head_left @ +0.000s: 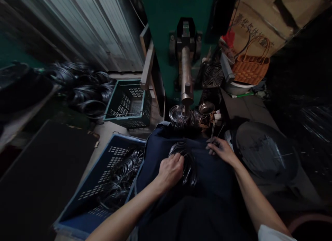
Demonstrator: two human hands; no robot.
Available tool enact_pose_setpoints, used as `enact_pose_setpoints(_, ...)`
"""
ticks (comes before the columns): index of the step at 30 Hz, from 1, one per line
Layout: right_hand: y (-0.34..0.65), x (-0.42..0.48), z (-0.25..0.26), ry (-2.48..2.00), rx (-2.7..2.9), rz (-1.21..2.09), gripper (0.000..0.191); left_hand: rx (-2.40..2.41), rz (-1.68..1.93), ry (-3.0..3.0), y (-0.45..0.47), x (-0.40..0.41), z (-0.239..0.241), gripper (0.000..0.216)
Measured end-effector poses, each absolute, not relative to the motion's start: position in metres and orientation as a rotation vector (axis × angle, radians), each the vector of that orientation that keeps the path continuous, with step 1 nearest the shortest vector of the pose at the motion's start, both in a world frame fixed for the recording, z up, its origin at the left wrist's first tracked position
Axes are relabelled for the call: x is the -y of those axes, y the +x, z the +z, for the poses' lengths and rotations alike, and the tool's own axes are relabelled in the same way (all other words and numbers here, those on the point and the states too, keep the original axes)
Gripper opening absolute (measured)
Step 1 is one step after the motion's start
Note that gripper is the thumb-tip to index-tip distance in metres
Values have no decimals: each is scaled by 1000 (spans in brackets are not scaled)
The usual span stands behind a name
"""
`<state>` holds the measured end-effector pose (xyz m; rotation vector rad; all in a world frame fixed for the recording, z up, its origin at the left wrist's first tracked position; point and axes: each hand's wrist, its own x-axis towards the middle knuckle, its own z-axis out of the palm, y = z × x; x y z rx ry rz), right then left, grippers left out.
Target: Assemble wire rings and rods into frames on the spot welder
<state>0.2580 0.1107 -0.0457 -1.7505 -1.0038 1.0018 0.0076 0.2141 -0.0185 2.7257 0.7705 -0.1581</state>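
The left hand point(169, 171) is clenched round a coil of dark wire point(188, 164), and the coil is pressed down on a navy cloth point(212, 196) covering the lap, dead centre in the shot. The right hand point(223, 151) is held off at about 1 o'clock from the coil, fingers curled and close to a couple of thin metal rods point(213, 130). Whether anything's pinched in that grip can't be told from this angle.

Clock positions below are taken from the lap. A blue perforated plastic crate point(97, 194) sits at 9 o'clock, loaded with more wire rings point(121, 177). A teal crate point(129, 104) is parked at about 11, with a heap of black coils point(88, 90) just past it. Straight ahead at 12 is a green press point(163, 36) with a steel ram point(185, 68), and shiny wire rings point(178, 117) are gathered at its foot. Around 1 o'clock there's a small cooling fan point(212, 74) and a wicker basket point(250, 66), with a round black disc point(264, 151) lying at about 3.
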Motion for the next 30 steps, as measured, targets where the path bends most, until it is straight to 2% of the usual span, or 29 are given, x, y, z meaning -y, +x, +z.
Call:
enact_pose_setpoints(4, 253, -111, -44, -1746, 947, 983, 29, -820, -107, 2490, -10, -183, -33, 29)
enact_pose_setpoints(7, 253, -108, -37, -1715, 880, 933, 30, -735, -92, 2181, -30, -158, -64, 65)
enact_pose_setpoints(9, 250, -103, -30, -1668, 842, 932, 29, -722, -77, 1977, -39, -152, -80, 77)
enact_pose_setpoints(12, 237, -95, -19, -1598, 793, 971, 25, -781, 42, 1773, -40, -168, -82, 67)
enact_pose_setpoints(16, 206, -85, -13, -1514, 813, 1064, 20, -839, 256, 1579, -26, -207, -63, 52)
enact_pose_setpoints(21, 177, -81, 0, -1453, 1185, 1052, 21, -635, 67, 1590, -39, -212, -49, 50)
enact_pose_setpoints(23, 174, -80, 5, -1432, 1364, 997, 28, -572, 24, 1617, -50, -207, -43, 48)
enact_pose_setpoints(27, 168, -79, 0, -1421, 1628, 915, 56, -743, 171, 1387, -52, -214, -28, 51)
enact_pose_setpoints(30, 157, -85, -10, -1453, 1789, 792, 61, -831, 293, 1066, -31, -228, -20, 64)
